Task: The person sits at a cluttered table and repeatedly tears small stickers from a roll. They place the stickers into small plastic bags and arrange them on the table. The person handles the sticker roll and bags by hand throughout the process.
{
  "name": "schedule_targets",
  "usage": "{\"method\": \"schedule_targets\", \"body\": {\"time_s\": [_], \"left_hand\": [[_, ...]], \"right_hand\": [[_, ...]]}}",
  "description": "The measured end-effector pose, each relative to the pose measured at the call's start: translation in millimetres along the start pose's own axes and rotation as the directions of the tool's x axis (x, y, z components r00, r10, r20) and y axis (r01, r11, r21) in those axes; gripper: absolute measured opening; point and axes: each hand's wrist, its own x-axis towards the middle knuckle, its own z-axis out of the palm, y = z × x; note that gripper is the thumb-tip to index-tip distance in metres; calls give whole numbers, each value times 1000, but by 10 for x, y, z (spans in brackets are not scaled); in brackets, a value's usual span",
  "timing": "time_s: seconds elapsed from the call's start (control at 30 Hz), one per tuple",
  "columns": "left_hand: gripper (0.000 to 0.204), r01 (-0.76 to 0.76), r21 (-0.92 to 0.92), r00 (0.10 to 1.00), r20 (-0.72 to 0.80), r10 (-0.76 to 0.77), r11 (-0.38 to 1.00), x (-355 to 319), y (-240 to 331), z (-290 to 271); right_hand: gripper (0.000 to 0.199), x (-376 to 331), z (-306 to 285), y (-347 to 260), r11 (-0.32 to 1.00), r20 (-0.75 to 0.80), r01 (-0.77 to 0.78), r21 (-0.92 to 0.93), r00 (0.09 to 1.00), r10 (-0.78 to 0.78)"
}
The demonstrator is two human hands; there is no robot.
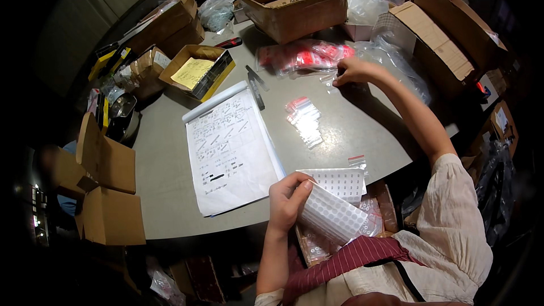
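a: item 1, left hand (288,203)?

b: closed on a white sheet of small peel-off labels (334,215), gripped at its left edge by thumb and fingers. the sheet is held tilted over the near edge of the grey table (164,175). a 2nd white label sheet (341,181) is seen just behind it, with a clear plastic bag of small parts (374,221) underneath.

a: item 2, right hand (352,71)?

b: stretched well across the table, fingers curled down onto a heap of clear zip bags with red strips (306,56). how much is pinched cannot be told.

a: other stock on the table?

b: a small pile of clear zip bags (304,120) is logged mid-table, between the 2 hands. a white printed paper form (229,153) is laid to the left of it, with 1 dark pen (256,93) at its top corner. an open brown cardboard box (292,3) is placed at the far edge, and a yellow-sided box holding a yellow note (197,71) at far left.
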Motion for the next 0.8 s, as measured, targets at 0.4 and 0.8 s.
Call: {"method": "schedule_targets", "body": {"time_s": [0.4,0.8], "left_hand": [[22,-97,-534,987,-162,11,840,-42,48,-77],[12,-219,-278,942,-310,128,935,4,-105,52]], "right_hand": [[57,-1347,304,-385,968,331,248,-24,916,-227],[21,-2394,533,-827,594,-239,424,684,899,-367]]}}
